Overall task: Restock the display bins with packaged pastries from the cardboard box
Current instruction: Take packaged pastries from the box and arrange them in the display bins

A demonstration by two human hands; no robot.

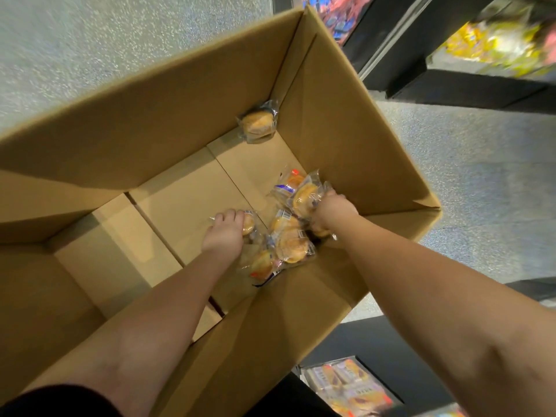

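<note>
Down on the speckled floor sits the big cardboard box, flaps up and nearly emptied, filling most of the view from the head camera. At about one o'clock from it stands a dark display bin heaped with blurred yellow packets, and at five o'clock, low beside the box, another bin holds wrapped bars in rows. Both bare forearms reach down into the box. Between them, toward the four o'clock side of the box bottom, lies a loose cluster of packaged pastries in clear wrappers, touching and overlapping one another. The right hand is closed round a bunch of several packets at the cluster's two o'clock edge, fingers curled under them. The left hand has its fingers curled over a single packet at the cluster's nine o'clock edge, pressing it against the box bottom. Well apart from all that, one lone pastry packet leans in the far corner at twelve o'clock.
</note>
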